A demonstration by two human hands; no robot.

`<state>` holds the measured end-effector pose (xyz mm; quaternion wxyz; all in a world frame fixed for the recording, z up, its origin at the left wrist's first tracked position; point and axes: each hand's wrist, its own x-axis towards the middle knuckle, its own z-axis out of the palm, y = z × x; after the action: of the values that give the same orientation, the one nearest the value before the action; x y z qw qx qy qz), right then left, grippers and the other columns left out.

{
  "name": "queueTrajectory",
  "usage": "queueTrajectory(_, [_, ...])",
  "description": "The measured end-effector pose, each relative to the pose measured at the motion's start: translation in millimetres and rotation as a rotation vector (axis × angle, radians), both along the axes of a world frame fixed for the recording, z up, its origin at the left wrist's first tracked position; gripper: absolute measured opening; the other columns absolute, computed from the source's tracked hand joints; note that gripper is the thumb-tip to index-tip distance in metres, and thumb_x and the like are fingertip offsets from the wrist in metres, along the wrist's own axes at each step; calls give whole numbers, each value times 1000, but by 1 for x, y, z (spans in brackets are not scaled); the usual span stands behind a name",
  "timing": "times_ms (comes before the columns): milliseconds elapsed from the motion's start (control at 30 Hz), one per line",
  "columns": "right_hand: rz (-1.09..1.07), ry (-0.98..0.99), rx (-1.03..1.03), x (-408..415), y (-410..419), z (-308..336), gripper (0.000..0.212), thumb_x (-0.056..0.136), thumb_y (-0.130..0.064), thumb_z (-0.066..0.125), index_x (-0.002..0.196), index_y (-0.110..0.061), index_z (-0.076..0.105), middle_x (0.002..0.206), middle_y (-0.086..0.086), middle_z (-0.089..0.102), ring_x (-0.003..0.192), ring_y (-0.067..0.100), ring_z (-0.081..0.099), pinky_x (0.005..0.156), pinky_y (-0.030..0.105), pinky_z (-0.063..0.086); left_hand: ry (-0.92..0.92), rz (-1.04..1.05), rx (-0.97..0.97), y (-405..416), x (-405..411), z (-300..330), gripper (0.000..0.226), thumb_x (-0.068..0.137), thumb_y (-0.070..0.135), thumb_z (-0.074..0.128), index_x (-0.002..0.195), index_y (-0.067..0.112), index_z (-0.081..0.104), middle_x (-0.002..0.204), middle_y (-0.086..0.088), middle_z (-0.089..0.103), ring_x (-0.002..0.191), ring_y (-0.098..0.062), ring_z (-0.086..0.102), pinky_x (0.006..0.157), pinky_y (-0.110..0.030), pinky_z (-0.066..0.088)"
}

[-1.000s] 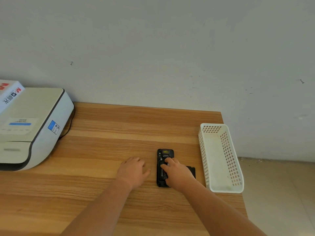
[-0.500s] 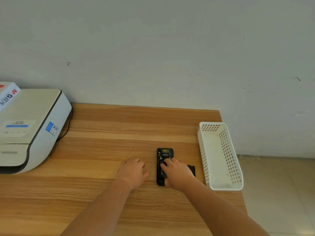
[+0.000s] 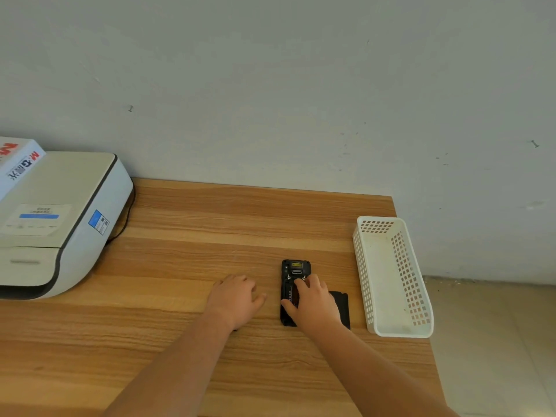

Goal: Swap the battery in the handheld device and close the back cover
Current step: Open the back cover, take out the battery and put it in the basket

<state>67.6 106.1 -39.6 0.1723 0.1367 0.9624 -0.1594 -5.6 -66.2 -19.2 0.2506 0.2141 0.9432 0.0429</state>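
A black handheld device (image 3: 295, 267) lies face down on the wooden table (image 3: 210, 224), its back compartment uncovered. My right hand (image 3: 313, 302) sits over the compartment, thumb at its lower left edge and index finger near its top. The fingers curl round the battery (image 3: 294, 294), which is mostly hidden under the hand. A flat black back cover (image 3: 341, 305) lies on the table just right of the device, partly behind my right hand. My left hand (image 3: 236, 299) rests palm down on the table a little left of the device and holds nothing.
A white perforated basket (image 3: 392, 326) stands at the table's right edge, close to the cover. A white printer (image 3: 57, 224) with a box on it fills the left side, its cable trailing behind. The wall runs along the table's far edge.
My right thumb has slid down to the lower left edge of the compartment while the fingers stay on the device. My left hand has not moved.
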Motion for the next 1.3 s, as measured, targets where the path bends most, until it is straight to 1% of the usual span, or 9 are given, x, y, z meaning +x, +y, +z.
queueTrajectory(133, [-188,-84,-55,-8,-16,-4,56,92,-48,56,137,-19,39,139,9,34,126,28,39,94,39,50,7,3,6,-3,2,-1,47,95,57,38,117,23,62,114,5,60,112,-16,51,100,-38,40])
queueTrajectory(233, [-249,-125,-41,-13,-23,-6,56,91,-45,59,135,-19,36,139,11,32,125,30,40,92,38,51,0,6,16,-5,3,-2,44,95,56,39,115,24,62,115,6,60,111,-15,51,100,-38,40])
queueTrajectory(367, [-300,-151,-44,-17,-28,-5,48,91,-35,59,130,-18,38,134,12,33,117,30,45,91,37,49,2,6,18,-9,2,-2,44,96,55,40,116,23,62,117,6,60,112,-15,50,100,-38,40])
queueTrajectory(500, [-377,-167,-138,-20,-24,0,58,84,-33,67,132,-22,36,130,10,33,113,30,46,88,41,52,18,5,22,-12,0,-1,44,96,55,40,116,23,62,117,5,60,112,-15,51,100,-38,40])
queueTrajectory(700, [-383,-90,-141,-14,-21,8,55,83,-35,66,129,-25,37,125,7,34,112,25,44,83,38,51,27,-5,11,-12,-5,0,47,96,56,38,121,23,60,118,6,60,113,-15,51,98,-37,41])
queueTrajectory(933, [-353,-74,-154,-4,-16,18,57,82,-36,66,130,-24,38,125,6,35,114,25,42,87,41,52,33,-31,-12,-1,-2,4,45,97,54,40,125,23,58,121,5,60,114,-16,52,99,-37,41])
queueTrajectory(1133, [-368,34,-186,3,5,35,56,80,-34,67,129,-25,39,122,4,37,111,22,43,85,37,53,22,-72,-31,10,2,8,44,98,50,38,127,23,57,123,3,61,113,-17,53,97,-36,40])
queueTrajectory(1233, [-412,106,-159,5,27,50,51,81,-35,67,124,-23,42,121,4,38,106,20,45,84,34,52,16,-83,-50,18,3,13,44,98,52,33,121,25,58,118,4,62,109,-15,54,98,-37,42])
queueTrajectory(1300, [-433,133,-118,5,45,58,48,81,-36,65,121,-21,42,120,6,38,101,20,42,84,36,51,12,-93,-59,22,3,17,42,98,53,31,114,26,59,112,6,61,104,-13,53,96,-35,42])
